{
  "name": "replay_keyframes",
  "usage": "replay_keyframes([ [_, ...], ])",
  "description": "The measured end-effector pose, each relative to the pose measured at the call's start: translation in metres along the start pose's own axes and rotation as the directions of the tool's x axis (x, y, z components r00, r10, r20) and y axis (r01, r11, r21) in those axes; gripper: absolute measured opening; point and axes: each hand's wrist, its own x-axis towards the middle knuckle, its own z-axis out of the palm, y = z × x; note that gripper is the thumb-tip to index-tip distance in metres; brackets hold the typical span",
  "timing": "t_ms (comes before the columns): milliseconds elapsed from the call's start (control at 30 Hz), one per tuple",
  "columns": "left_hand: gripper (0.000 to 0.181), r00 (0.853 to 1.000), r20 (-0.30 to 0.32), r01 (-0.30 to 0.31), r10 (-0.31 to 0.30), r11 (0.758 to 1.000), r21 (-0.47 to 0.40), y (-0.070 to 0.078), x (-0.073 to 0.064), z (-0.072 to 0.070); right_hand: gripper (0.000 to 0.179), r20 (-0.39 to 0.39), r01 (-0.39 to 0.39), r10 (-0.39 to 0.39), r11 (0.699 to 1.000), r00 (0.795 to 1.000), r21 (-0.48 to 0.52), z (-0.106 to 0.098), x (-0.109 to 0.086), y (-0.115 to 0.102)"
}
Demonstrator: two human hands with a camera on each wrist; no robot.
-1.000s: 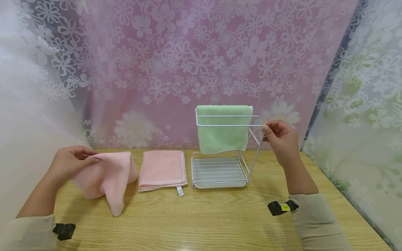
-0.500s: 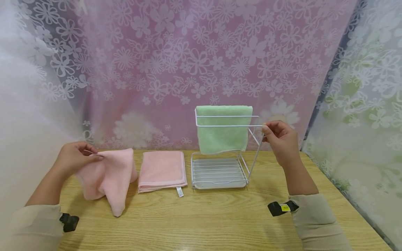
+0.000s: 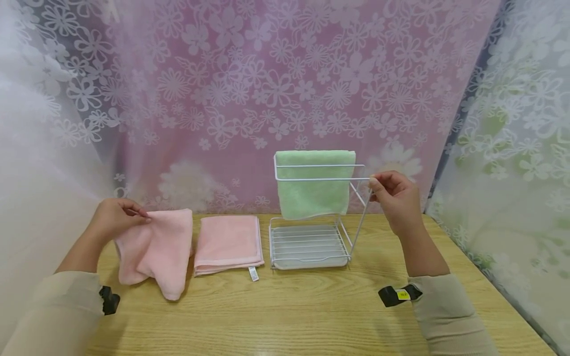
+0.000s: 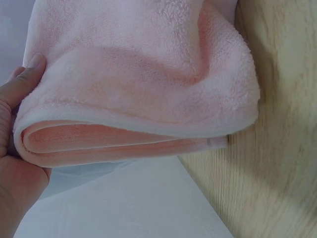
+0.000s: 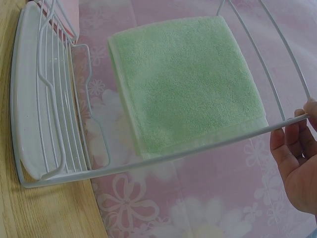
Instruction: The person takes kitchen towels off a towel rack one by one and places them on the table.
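Observation:
My left hand pinches the upper edge of a pink towel, lifted at the left with its lower corner hanging down. In the left wrist view the folded layers of this towel show beside the thumb. At the right, my right hand grips the upper front corner of a white wire rack between thumb and fingers. Over the rack's back bar hangs a green towel, also seen broadside in the right wrist view.
A second pink towel lies folded flat between the lifted towel and the rack, its white tag toward the front. Under the rack's lower wires sits a pale tray. Floral curtains stand close behind the wooden table.
My left hand has moved to the right and slightly up, carrying the pink towel along. My right hand keeps its grip on the rack, and the green towel hangs as before.

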Motion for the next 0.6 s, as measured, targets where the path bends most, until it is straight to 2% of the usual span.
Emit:
replay_keyframes([
  [200,0.015,0.999,0.038,0.036,-0.037,0.999,0.015,-0.002,0.009,0.002,0.016,0.006,0.004,-0.004,1.0,1.0,0.007,0.0,0.002,0.0],
  [400,0.014,1.0,0.017,0.006,-0.007,0.999,0.051,-0.005,0.018,0.006,0.022,0.005,0.01,-0.01,1.0,1.0,-0.003,0.0,0.003,0.001],
  [600,0.011,1.0,-0.017,-0.025,0.025,0.999,0.047,-0.011,0.023,0.02,0.022,-0.001,0.004,-0.004,1.0,1.0,0.006,-0.001,0.001,0.001],
])
